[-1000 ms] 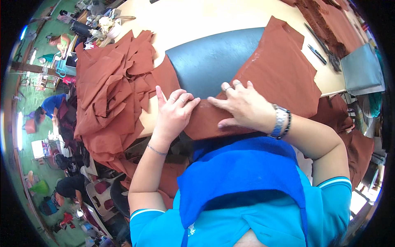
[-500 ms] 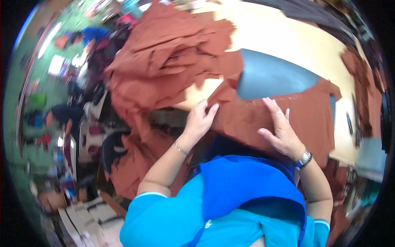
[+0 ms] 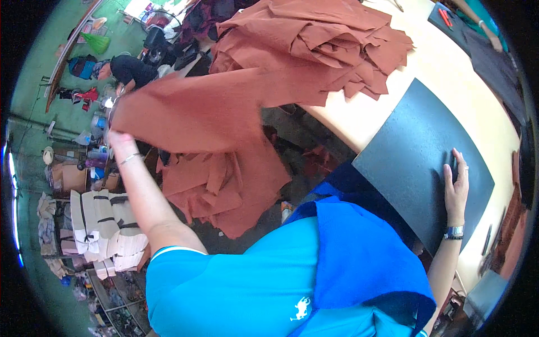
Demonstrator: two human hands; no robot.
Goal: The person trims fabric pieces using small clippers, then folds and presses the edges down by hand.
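Far out to the left, my left hand [image 3: 121, 141] grips the edge of a rust-brown leather piece [image 3: 191, 109]. The piece is stretched out over the gap beside the table, its other end reaching toward a heap of the same leather [image 3: 314, 33] on the table. Fingers pinching the edge are partly hidden and blurred. My right hand [image 3: 458, 188] lies with fingers extended on a dark cutting mat [image 3: 415, 151], holding nothing. No leather lies on the mat.
The pale table [image 3: 443, 73] curves along the right. More leather [image 3: 219, 185] hangs or lies low at the left. A dark pen-like tool [image 3: 487, 240] rests by the table's right edge. Bundled white sheets [image 3: 101, 222] and a person [image 3: 132, 70] are farther left.
The leather has come off the mat and moved left with my left hand. My right hand, earlier on the leather, now rests on the bare mat. My view has turned left.
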